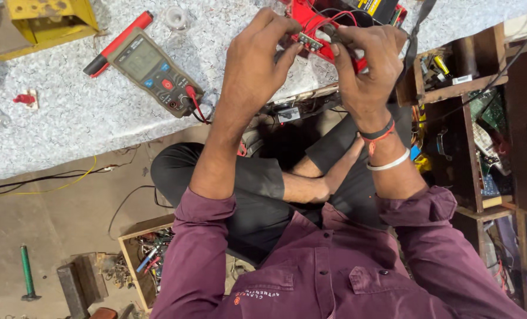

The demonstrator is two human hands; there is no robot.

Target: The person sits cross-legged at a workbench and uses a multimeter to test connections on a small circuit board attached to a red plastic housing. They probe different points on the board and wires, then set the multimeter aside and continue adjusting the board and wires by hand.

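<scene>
Both hands pinch a red circuit board (317, 36) at the far edge of the speckled stone-like worktop (68, 112). The left hand (257, 56) fingers close narrow on its small connector; the right hand (366, 65) grips the board's right side, hiding it partly. A grey multimeter (154, 71) lies to the left.

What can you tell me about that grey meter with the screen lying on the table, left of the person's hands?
The meter is a handheld tester with a dark grey, plastic-looking case. It lies flat and face up on the speckled pale table, turned at a slant. A pale rectangular screen fills its upper part; below sit small blue buttons and a round red one. A red lead plugs into its lower end, and a red probe lies along its upper left side. Neither the left hand nor the right hand touches it.
</scene>
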